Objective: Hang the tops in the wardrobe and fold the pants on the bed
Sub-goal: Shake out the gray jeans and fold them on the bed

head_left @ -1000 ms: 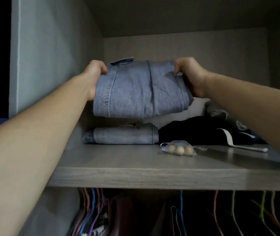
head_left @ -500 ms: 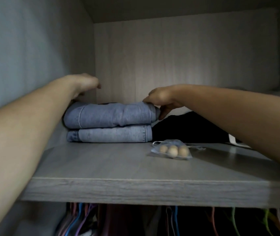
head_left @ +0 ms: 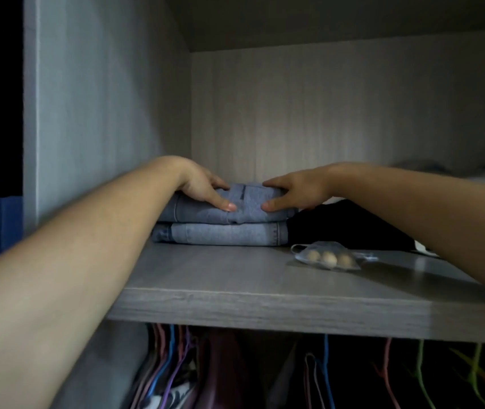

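Dim, cool light enters the wardrobe (head_left: 102, 113), brightest on its back panel (head_left: 338, 113), near-black under the shelf (head_left: 265, 302), while the near forearms (head_left: 58, 276) look soft and stretched.

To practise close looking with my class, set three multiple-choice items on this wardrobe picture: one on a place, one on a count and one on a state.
1. Where does the bag lie?
A. on the shelf, right of the jeans
B. on top of the jeans
C. on the rail below

2. How many folded jeans are stacked?
A. one
B. two
C. four

3. What are the left hand and right hand doing?
A. holding hangers
B. hanging idle
C. resting on the top jeans

Answers:
1 A: the bag sits on the bare board, beside the stack.
2 B: one folded pair lies on another.
3 C: both hands lie on the upper pair.
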`<action>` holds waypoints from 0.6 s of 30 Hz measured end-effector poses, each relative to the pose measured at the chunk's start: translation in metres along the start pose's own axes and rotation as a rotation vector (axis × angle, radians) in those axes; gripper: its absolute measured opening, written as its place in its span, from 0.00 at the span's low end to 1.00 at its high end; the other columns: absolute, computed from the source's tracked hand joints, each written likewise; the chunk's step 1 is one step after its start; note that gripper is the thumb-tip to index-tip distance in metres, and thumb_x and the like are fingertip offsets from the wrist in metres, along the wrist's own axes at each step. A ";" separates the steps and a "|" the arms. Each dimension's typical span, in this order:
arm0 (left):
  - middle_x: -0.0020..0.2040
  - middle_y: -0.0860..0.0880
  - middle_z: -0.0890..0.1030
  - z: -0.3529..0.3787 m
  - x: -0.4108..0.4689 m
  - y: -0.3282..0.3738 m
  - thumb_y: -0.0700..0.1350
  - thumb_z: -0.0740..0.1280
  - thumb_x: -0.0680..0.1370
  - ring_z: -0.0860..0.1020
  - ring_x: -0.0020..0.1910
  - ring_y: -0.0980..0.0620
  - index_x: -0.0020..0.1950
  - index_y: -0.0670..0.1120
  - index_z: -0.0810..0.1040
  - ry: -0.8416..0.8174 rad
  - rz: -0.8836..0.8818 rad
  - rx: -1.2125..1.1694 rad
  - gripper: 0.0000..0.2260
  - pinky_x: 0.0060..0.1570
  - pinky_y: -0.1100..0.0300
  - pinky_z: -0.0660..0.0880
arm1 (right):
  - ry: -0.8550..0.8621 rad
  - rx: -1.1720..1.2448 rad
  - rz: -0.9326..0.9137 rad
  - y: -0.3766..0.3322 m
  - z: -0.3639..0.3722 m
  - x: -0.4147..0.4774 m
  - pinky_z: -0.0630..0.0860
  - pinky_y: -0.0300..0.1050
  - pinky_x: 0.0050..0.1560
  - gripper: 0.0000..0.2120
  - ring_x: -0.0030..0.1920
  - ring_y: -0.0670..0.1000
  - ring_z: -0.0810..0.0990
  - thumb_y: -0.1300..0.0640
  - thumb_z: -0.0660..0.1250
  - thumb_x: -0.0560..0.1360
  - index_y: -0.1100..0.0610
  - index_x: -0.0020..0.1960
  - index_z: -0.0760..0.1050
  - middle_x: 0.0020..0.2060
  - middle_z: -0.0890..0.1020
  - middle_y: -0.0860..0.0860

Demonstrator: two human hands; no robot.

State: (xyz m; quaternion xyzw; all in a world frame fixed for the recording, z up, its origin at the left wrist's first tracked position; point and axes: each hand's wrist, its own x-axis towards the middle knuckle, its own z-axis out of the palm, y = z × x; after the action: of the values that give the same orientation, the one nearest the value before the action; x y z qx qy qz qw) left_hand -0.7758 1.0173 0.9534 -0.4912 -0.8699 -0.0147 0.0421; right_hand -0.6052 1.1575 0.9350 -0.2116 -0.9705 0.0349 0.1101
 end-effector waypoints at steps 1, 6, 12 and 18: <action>0.79 0.51 0.61 0.002 -0.001 0.001 0.70 0.63 0.72 0.60 0.77 0.49 0.80 0.53 0.57 0.021 0.009 0.036 0.41 0.76 0.49 0.56 | 0.037 -0.063 -0.017 -0.001 0.001 -0.006 0.68 0.52 0.73 0.37 0.74 0.55 0.68 0.40 0.63 0.80 0.53 0.82 0.51 0.78 0.64 0.53; 0.79 0.47 0.61 0.018 -0.010 0.012 0.65 0.58 0.80 0.61 0.77 0.45 0.80 0.50 0.57 0.161 -0.003 0.133 0.34 0.75 0.51 0.57 | 0.190 -0.182 0.008 0.006 0.004 -0.052 0.61 0.43 0.69 0.32 0.74 0.54 0.67 0.41 0.62 0.81 0.50 0.80 0.58 0.76 0.67 0.52; 0.68 0.42 0.75 0.027 -0.039 0.035 0.56 0.58 0.82 0.75 0.63 0.40 0.70 0.44 0.73 0.349 -0.026 0.150 0.23 0.60 0.53 0.72 | 0.360 -0.247 0.097 0.019 -0.007 -0.112 0.69 0.48 0.68 0.30 0.68 0.57 0.74 0.41 0.64 0.79 0.50 0.78 0.63 0.72 0.72 0.56; 0.68 0.41 0.75 0.047 -0.108 0.079 0.59 0.49 0.83 0.74 0.66 0.38 0.66 0.48 0.76 0.678 0.054 0.121 0.24 0.59 0.49 0.71 | 0.662 -0.124 0.037 0.014 -0.005 -0.195 0.73 0.51 0.64 0.23 0.64 0.54 0.77 0.45 0.64 0.80 0.51 0.73 0.69 0.67 0.77 0.54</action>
State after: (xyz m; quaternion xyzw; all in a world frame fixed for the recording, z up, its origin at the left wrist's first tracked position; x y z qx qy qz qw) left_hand -0.6553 0.9690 0.8957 -0.4779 -0.7923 -0.1244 0.3583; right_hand -0.4262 1.0884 0.8996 -0.2352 -0.8784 -0.0929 0.4056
